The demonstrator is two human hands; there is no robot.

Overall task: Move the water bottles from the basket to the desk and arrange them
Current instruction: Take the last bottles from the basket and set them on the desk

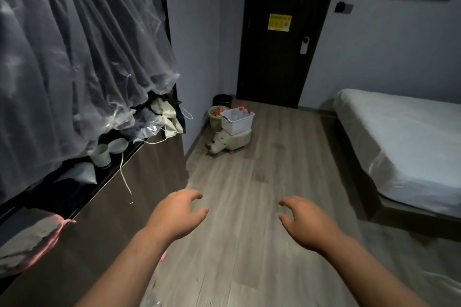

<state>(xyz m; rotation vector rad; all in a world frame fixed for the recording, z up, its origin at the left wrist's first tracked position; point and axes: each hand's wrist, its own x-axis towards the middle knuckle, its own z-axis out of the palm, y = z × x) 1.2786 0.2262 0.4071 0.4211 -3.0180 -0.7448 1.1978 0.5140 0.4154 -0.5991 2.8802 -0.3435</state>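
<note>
View from the head camera. The white basket [238, 125] served as the reference point for all positions. It stood on a small pale stool [239, 139] shaped like an animal, which rested on the wooden floor [249, 219]. The water bottles [241, 107] stood upright inside the basket, toward its far side, with their red caps rising just above the rim; their exact number could not be told.

Just left of the basket, and touching or nearly touching it, sat a patterned pot [215, 121]. A black bin [222, 100] stood behind the basket in the corner of the room. A dark door [277, 62] with a yellow sticker [279, 22] rose behind the basket and slightly to its right. A bed [404, 137] with pale sheets lay well to the right of the basket.

Clothes in clear plastic covers [69, 52] hung to the left of the basket and nearer the camera, and a paper cup [101, 156] stood on the ledge beneath them.

The left hand [178, 212] and the right hand [306, 223] were held out over the floor, well short of the basket on the camera's side. Both were palm down, with the fingers loosely curved and spread. Neither hand held or touched anything.
</note>
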